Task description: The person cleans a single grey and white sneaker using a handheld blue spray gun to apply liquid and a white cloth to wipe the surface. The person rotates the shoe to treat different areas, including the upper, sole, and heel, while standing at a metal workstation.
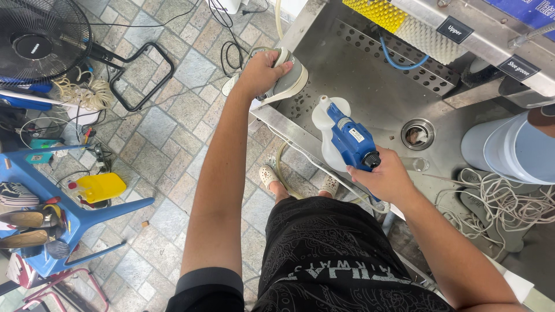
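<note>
Steel sink: big stainless basin with a perforated back shelf, drain over on the right, a yellow and white brush roller up top.
Floor: grey paving tiles, pretty cluttered, black fan and blue plastic chair off to the left.
Bucket: pale one at the right edge, tangle of white cord just beside it.
Spray gun: blue body, white bottle, held over the sink's front edge.
Shoe: grey, light sole, held up at the sink's left corner.
Left hand: fingers wrapped around the shoe.
Right hand: closed tight round the spray gun's grip.
</note>
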